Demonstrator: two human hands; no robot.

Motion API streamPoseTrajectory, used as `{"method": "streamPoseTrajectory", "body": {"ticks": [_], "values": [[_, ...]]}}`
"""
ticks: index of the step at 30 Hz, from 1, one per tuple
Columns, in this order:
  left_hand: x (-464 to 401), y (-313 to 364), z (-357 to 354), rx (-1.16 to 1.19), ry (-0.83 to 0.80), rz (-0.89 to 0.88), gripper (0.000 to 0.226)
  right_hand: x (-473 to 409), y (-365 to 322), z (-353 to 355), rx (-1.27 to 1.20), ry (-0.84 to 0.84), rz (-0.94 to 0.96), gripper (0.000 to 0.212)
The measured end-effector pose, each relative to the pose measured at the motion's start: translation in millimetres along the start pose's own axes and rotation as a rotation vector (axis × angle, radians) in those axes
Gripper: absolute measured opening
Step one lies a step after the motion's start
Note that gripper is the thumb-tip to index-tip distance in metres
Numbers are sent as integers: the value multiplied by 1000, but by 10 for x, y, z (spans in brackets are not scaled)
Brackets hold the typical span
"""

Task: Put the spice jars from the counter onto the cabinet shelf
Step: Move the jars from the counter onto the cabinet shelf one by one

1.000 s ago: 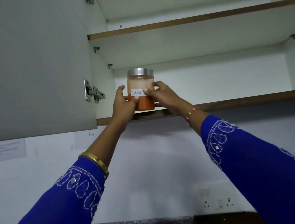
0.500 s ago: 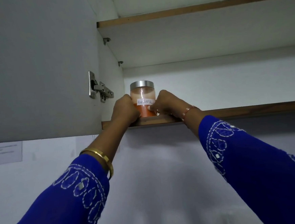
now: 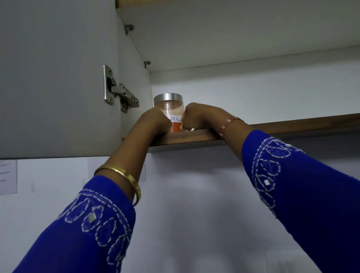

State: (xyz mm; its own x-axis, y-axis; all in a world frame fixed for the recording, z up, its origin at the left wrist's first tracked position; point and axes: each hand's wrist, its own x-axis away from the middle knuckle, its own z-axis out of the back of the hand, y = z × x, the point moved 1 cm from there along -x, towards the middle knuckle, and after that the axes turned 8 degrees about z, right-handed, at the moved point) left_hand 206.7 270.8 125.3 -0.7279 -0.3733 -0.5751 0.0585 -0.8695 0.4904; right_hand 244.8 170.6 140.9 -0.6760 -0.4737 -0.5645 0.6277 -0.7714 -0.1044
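Head view: both hands, left hand [image 3: 155, 122] and right hand [image 3: 197, 117], clasp the spice jar [image 3: 169, 107], hiding its base and label ends.

Blue white-embroidered sleeves [image 3: 79, 241]; gold bangle [image 3: 122, 175] on left wrist.

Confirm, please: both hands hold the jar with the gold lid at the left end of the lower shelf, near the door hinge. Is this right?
Not quite: the lid is silver, not gold, as the head view shows. The rest stands: the left hand and right hand hold the jar at the left end of the lower shelf, near the door hinge.
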Motion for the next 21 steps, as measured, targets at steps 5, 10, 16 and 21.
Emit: {"method": "streamPoseTrajectory", "body": {"ticks": [5,10,16,21], "values": [[290,-48,-32,115,325,-55,26,301,-93,27,24,337,38,19],[743,-193,-145,78,446,-316,32,736,-197,-19,32,444,124,25],[1380,-301,-219,307,337,-389,33,1392,-169,-99,55,469,203,29],[2088,-264,-240,494,238,-382,32,2118,-143,-221,11,488,230,30]]}}
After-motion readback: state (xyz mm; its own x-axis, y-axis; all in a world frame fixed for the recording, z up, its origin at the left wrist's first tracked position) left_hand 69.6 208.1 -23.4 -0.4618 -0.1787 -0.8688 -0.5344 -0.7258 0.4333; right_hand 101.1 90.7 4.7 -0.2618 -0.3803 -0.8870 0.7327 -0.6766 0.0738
